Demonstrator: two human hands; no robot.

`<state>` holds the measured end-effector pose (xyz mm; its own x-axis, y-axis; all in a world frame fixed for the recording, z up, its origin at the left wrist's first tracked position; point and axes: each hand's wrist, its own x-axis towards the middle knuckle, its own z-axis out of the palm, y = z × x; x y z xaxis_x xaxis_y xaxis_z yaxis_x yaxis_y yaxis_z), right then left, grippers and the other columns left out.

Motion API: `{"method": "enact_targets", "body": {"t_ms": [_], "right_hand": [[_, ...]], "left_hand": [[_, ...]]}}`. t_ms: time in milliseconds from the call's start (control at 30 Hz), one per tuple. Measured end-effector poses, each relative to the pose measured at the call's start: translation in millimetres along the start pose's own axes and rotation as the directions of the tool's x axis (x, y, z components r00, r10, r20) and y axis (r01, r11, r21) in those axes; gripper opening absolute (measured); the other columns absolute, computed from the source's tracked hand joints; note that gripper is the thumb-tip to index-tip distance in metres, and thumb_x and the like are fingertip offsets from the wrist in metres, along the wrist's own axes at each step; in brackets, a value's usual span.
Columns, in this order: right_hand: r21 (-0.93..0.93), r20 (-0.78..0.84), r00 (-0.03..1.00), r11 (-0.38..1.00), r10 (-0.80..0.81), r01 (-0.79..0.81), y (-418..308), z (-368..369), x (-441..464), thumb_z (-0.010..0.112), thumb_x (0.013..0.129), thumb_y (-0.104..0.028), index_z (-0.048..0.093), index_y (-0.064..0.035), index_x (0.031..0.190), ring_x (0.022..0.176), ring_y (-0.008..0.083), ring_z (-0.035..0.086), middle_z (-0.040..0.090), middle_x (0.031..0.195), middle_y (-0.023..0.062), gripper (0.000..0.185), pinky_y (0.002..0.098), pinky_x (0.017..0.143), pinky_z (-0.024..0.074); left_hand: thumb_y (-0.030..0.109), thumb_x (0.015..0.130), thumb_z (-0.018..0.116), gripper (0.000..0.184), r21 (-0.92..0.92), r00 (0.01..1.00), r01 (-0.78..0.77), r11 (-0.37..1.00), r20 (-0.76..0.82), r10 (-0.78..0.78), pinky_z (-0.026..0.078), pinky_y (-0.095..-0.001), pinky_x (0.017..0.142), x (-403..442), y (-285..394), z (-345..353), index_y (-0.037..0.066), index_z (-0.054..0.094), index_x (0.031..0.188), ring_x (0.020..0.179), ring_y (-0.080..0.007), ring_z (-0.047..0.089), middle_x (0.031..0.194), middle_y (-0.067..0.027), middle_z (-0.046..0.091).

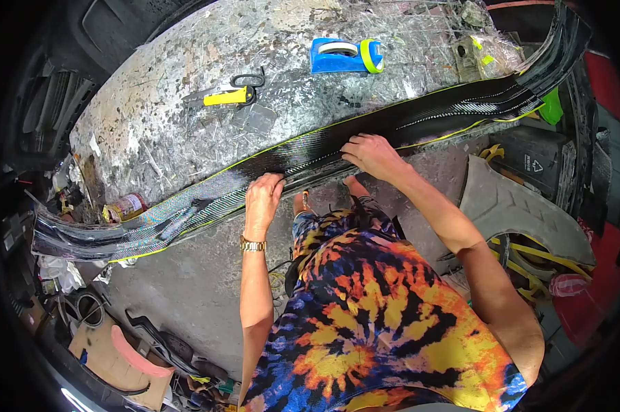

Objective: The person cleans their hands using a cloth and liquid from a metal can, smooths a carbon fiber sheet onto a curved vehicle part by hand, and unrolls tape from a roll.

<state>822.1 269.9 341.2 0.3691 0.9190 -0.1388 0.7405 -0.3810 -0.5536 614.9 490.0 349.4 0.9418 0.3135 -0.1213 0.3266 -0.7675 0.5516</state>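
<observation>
A long black carbon-fibre strip [310, 144] with yellow edging lies over a long dark curved part [560, 58], along the near edge of the worktable. My left hand [263, 196], with a gold watch at the wrist, rests on the strip's near edge left of the middle, fingers curled over it. My right hand [371, 156] is at the same edge a little further right, its bent fingers pressed together on the fabric. Whatever thin edge lies under the fingertips is hidden. The strip's left part looks rippled.
On the stained worktable [179, 69] lie a yellow utility knife [227, 97], black-handled scissors [249, 79] and a blue tape dispenser [337, 56]. A jar [126, 207] stands at the left. A grey panel [522, 209] and a dark box [529, 154] are at the right.
</observation>
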Motion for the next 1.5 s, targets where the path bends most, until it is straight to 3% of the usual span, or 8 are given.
{"method": "enact_targets", "body": {"t_ms": [200, 400, 933, 1033, 1200, 1300, 1367, 1500], "right_hand": [[-0.109, -0.013, 0.993, 0.987, -0.118, 0.116, -13, 18, -4, 0.057, 0.084, -0.013, 0.063, -0.0099, 0.109, 0.102, 0.0239, 0.06, 0.063, 0.098, 0.0047, 0.025, 0.0404, 0.092, 0.0467], [-0.063, 0.037, 0.99, 0.988, -0.139, 0.141, -24, 24, -2, 0.055, 0.082, -0.009, 0.062, -0.009, 0.113, 0.104, 0.0236, 0.06, 0.064, 0.102, 0.0056, 0.032, 0.0416, 0.094, 0.0456], [-0.033, 0.027, 0.993, 0.992, -0.118, 0.119, -24, 19, 13, 0.057, 0.081, -0.009, 0.063, -0.0048, 0.105, 0.095, 0.0296, 0.064, 0.067, 0.092, 0.0132, 0.025, 0.0417, 0.084, 0.0493], [-0.011, 0.06, 0.994, 0.995, -0.094, 0.095, -24, 15, 17, 0.06, 0.079, -0.009, 0.062, -0.0043, 0.104, 0.093, 0.031, 0.064, 0.066, 0.088, 0.0134, 0.026, 0.0417, 0.083, 0.0494], [0.034, 0.016, 0.981, 0.981, -0.193, 0.192, -14, 19, 17, 0.08, 0.057, -0.008, 0.061, -0.0037, 0.112, 0.088, 0.0324, 0.063, 0.064, 0.084, 0.0121, 0.058, 0.0408, 0.079, 0.0493], [0.056, 0.051, 0.978, 0.978, -0.204, 0.202, -11, 20, 14, 0.083, 0.052, -0.011, 0.06, -0.0036, 0.116, 0.086, 0.0326, 0.062, 0.063, 0.083, 0.012, 0.068, 0.0409, 0.078, 0.0489], [0.055, 0.064, 0.98, 0.981, -0.187, 0.184, -10, 20, 14, 0.083, 0.053, -0.012, 0.06, -0.0037, 0.116, 0.085, 0.0326, 0.062, 0.062, 0.082, 0.012, 0.068, 0.0412, 0.077, 0.0488], [0.06, 0.091, 0.985, 0.988, -0.147, 0.142, -9, 20, 13, 0.08, 0.06, -0.014, 0.061, -0.0045, 0.115, 0.084, 0.0322, 0.062, 0.062, 0.081, 0.012, 0.059, 0.042, 0.075, 0.0486]], "left_hand": [[0.01, 0.085, 0.064, 0.023, 0.009, 0.995, -0.084, 0.996, 0.055, 0.083, 0.049, -0.0392, 0.085, 1, 7, 15, 0.003, 0.067, 0.107, 0.098, -0.0314, 0.064, 0.105, -0.0134, 0.069], [0.006, 0.083, 0.064, 0.03, -0.041, 0.985, -0.123, 0.992, 0.115, 0.127, 0.048, -0.0405, 0.085, 11, 22, 19, 0.004, 0.064, 0.113, 0.099, -0.0317, 0.063, 0.107, -0.0145, 0.068], [0.007, 0.085, 0.058, 0.026, 0.022, 0.984, -0.156, 0.988, 0.095, 0.153, 0.049, -0.043, 0.072, 21, 18, 28, 0.007, 0.062, 0.11, 0.081, -0.0339, 0.063, 0.086, -0.0141, 0.066], [0.007, 0.084, 0.059, 0.027, 0.018, 0.985, -0.136, 0.991, 0.106, 0.133, 0.05, -0.0441, 0.07, 25, 15, 31, 0.007, 0.062, 0.11, 0.078, -0.0348, 0.063, 0.083, -0.0142, 0.066], [0.009, 0.083, 0.061, 0.027, 0.014, 0.987, -0.091, 0.996, 0.132, 0.088, 0.05, -0.0449, 0.068, 28, 15, 30, 0.008, 0.062, 0.11, 0.079, -0.0351, 0.064, 0.086, -0.0134, 0.066], [0.01, 0.083, 0.061, 0.026, 0.003, 0.984, -0.111, 0.994, 0.141, 0.11, 0.05, -0.0446, 0.07, 24, 17, 30, 0.008, 0.064, 0.109, 0.081, -0.0346, 0.064, 0.09, -0.013, 0.067], [0.008, 0.087, 0.056, 0.02, -0.048, 0.974, -0.226, 0.973, 0.009, 0.226, 0.05, -0.043, 0.07, 19, 17, 30, 0.005, 0.063, 0.105, 0.079, -0.0325, 0.064, 0.086, -0.0127, 0.066], [0.009, 0.087, 0.056, 0.023, -0.05, 0.967, -0.254, 0.966, 0.017, 0.255, 0.049, -0.0419, 0.073, 14, 12, 37, 0.005, 0.063, 0.109, 0.082, -0.0308, 0.064, 0.089, -0.0109, 0.066]]}}
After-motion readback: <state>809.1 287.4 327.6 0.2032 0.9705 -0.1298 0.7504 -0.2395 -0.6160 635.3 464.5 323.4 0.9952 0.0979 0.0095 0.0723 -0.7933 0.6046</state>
